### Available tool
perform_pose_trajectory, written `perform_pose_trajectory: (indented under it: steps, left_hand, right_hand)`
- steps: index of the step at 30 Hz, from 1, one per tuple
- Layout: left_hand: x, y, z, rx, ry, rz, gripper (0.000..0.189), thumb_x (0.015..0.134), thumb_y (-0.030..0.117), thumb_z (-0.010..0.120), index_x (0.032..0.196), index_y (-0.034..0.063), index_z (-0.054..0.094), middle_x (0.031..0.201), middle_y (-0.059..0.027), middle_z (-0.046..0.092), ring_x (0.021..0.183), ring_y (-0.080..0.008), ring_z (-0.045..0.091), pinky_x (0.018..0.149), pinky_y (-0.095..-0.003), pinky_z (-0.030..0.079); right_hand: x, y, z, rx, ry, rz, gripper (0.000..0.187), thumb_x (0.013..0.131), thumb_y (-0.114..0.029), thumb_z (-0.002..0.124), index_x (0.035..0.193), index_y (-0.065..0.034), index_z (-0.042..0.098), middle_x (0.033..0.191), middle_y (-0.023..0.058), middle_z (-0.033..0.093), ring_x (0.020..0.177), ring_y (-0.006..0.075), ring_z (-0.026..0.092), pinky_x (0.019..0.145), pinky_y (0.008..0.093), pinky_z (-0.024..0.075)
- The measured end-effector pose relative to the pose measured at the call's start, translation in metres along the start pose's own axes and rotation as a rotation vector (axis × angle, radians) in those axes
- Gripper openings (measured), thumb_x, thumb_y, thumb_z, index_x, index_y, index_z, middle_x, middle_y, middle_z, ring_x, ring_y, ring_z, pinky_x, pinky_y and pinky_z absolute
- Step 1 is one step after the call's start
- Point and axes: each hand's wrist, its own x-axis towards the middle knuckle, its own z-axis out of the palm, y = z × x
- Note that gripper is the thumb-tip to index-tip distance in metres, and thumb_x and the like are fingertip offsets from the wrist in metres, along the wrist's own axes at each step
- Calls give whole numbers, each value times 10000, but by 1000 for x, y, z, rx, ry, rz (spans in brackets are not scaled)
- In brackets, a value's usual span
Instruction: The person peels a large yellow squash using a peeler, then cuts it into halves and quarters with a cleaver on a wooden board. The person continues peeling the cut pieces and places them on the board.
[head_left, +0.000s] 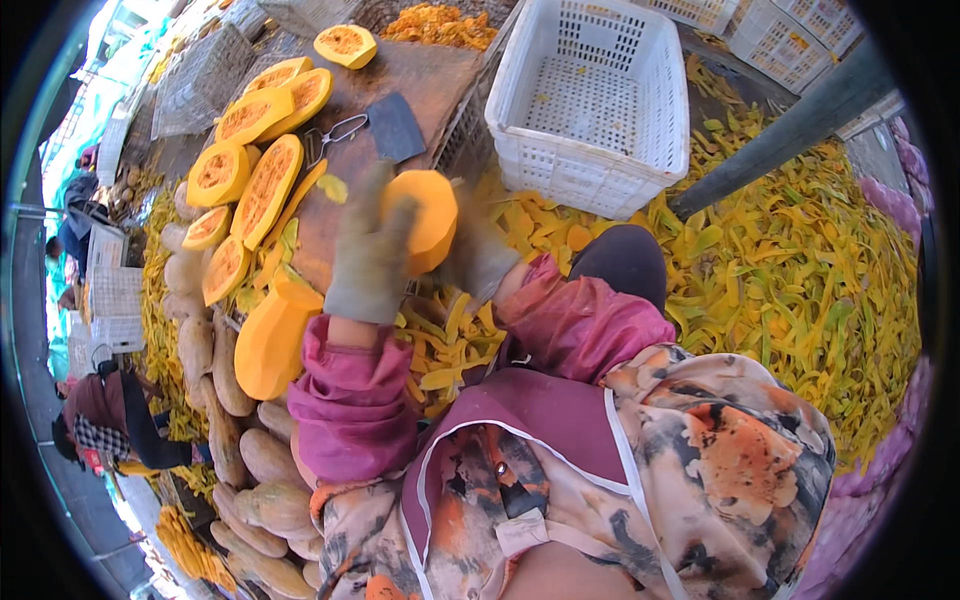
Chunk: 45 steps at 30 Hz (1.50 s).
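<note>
A peeled orange piece of pumpkin (431, 214) is held up over the near edge of the brown board (442, 67). My left hand (367, 251), in a grey work glove, grips its left side with the thumb across it. Motion blurs my right hand (480, 251), also gloved, close to the right side of the piece; its fingers and anything in them cannot be made out. Beyond the hands, a dark cleaver blade (397, 126) and a metal-handled peeler (345, 129) lie on the board. Halved peeled pumpkins (268, 187) line its left side, near a whole peeled one (270, 349).
A white perforated crate (592, 172) stands beyond my right hand, beside a slanting grey pole (780, 127). Peelings (795, 300) cover the ground at right. Unpeeled pumpkins (274, 461) are heaped at left. Farther left, another person (112, 420) bends over.
</note>
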Motion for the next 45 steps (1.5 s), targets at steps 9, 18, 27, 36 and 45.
perform_pose_trajectory:
  steps: [9, 18, 27, 36, 45]
  left_hand:
    - [-50, -47, 18, -1202, 96, -398, 524, 1056, 295, 508, 1489, 15, 412, 1454, -100, 528, 1320, -259, 513, 1125, -365, 400]
    - [-37, -40, -8, -615, 107, -311, 665, 1046, 447, 430, 1582, 79, 296, 1557, -110, 400, 1407, -291, 405, 1120, -448, 366]
    - [-38, -63, -99, -453, 380, -210, 662, 1048, 523, 398, 1541, 81, 387, 1536, -115, 425, 1372, -250, 405, 1137, -448, 333]
    - [-37, -78, -109, -288, 417, -318, 622, 1040, 469, 409, 1511, 63, 416, 1504, -143, 455, 1356, -282, 431, 1130, -442, 349]
    - [-58, -120, -142, -196, 420, -341, 583, 1032, 416, 420, 1481, 45, 445, 1472, -170, 485, 1340, -315, 458, 1123, -435, 364]
  right_hand:
    - [4, -7, 7, 151, -150, 92, 513, 1047, -466, 392, 1430, -135, 475, 1425, 85, 542, 1301, 240, 519, 1149, 441, 345]
    - [32, -95, 90, 71, -15, -214, 559, 1048, -520, 356, 1392, -104, 502, 1322, 112, 594, 1182, 238, 587, 1028, 406, 444]
    - [54, -375, 238, -191, 131, -872, 621, 1050, -573, 321, 1355, -74, 530, 1220, 139, 646, 1063, 236, 656, 908, 372, 543]
    - [116, -202, 78, -2165, 145, -686, 357, 1017, -329, 501, 1093, -34, 686, 934, 124, 711, 839, 257, 686, 751, 378, 557]
    - [185, 96, 7, -2555, -879, -385, 317, 943, -233, 597, 1200, -50, 634, 1062, 146, 675, 918, 312, 663, 818, 386, 560]
